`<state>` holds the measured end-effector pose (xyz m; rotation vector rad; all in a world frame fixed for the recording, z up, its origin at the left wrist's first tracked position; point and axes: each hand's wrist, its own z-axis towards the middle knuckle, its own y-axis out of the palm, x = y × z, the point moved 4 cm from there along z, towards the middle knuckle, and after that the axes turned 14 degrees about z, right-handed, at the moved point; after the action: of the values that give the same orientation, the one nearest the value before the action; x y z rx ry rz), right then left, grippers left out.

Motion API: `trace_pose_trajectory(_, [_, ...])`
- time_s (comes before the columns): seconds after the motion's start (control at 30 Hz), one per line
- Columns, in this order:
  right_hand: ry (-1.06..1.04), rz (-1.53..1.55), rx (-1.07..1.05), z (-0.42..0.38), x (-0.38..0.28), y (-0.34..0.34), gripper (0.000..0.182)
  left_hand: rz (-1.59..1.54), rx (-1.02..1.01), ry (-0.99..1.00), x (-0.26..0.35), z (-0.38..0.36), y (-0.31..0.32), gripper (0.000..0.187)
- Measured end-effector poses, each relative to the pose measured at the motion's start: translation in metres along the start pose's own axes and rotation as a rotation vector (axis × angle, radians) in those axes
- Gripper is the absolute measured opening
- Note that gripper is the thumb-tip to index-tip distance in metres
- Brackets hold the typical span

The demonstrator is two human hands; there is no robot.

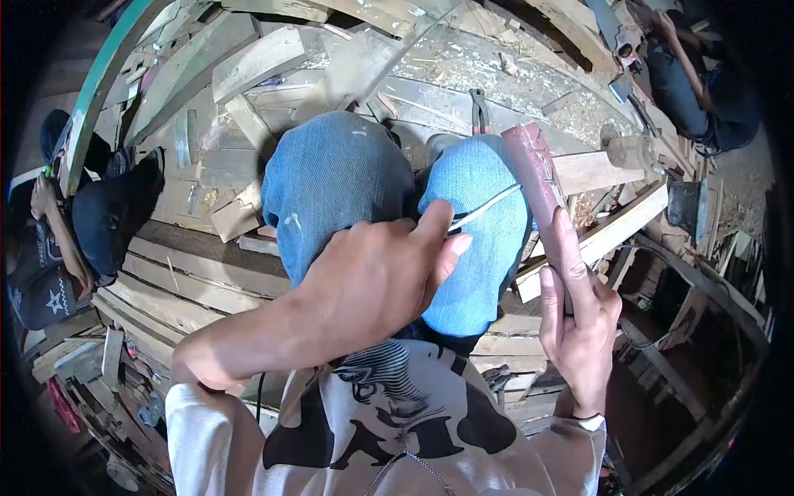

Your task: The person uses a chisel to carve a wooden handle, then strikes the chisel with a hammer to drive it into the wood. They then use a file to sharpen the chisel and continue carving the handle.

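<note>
My left hand (385,269) is closed in front of my knees, its thumb and fingers pinched on a thin curved carving blade (490,208). Pale and narrow, the blade reaches to the right, its tip at the side of a reddish-brown carved bar (533,169). That bar stands up and away from me beside my right knee, with notches or cuts along its upper face. My right hand (583,314) grips its lower end, index finger stretched along it and thumb on the near side. The blade's handle is hidden inside my left fist.
Pliers with red handles (479,112) lie beyond my knees on the worn plank floor (447,62). Cut boards (260,64) and shavings surround them. A light plank (595,240) slants at the right. Two other people sit at the far left (91,207) and upper right (686,87).
</note>
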<state>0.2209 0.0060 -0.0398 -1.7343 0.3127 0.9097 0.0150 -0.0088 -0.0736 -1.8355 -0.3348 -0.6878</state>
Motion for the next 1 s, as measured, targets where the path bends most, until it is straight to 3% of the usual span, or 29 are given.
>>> trace_pose_trajectory(0.27, [-0.071, -0.027, 0.013, -0.001, 0.0, -0.004, 0.065, -0.045, 0.041, 0.032, -0.003, 0.001, 0.002, 0.015])
trace_pose_trajectory(0.33, [0.017, -0.098, -0.049, -0.004, 0.0, -0.006, 0.067, -0.034, 0.042, 0.027, -0.002, 0.001, 0.003, 0.015])
trace_pose_trajectory(0.4, [-0.037, -0.088, -0.012, 0.001, -0.002, -0.005, 0.068, -0.041, 0.054, 0.013, -0.002, 0.001, 0.004, 0.016])
trace_pose_trajectory(0.47, [0.064, -0.103, -0.064, 0.005, -0.005, -0.005, 0.06, -0.019, 0.066, 0.021, -0.003, 0.0, 0.004, 0.016])
trace_pose_trajectory(0.63, [-0.093, -0.09, 0.006, -0.002, 0.001, -0.006, 0.067, -0.029, 0.002, -0.015, -0.005, -0.002, 0.002, 0.016])
trace_pose_trajectory(0.8, [-0.106, -0.136, -0.031, 0.008, 0.001, -0.002, 0.069, 0.012, 0.071, -0.005, -0.005, -0.001, 0.002, 0.015])
trace_pose_trajectory(1.0, [-0.08, -0.155, -0.03, 0.011, -0.001, -0.002, 0.068, 0.024, 0.004, -0.018, -0.004, -0.004, 0.003, 0.017])
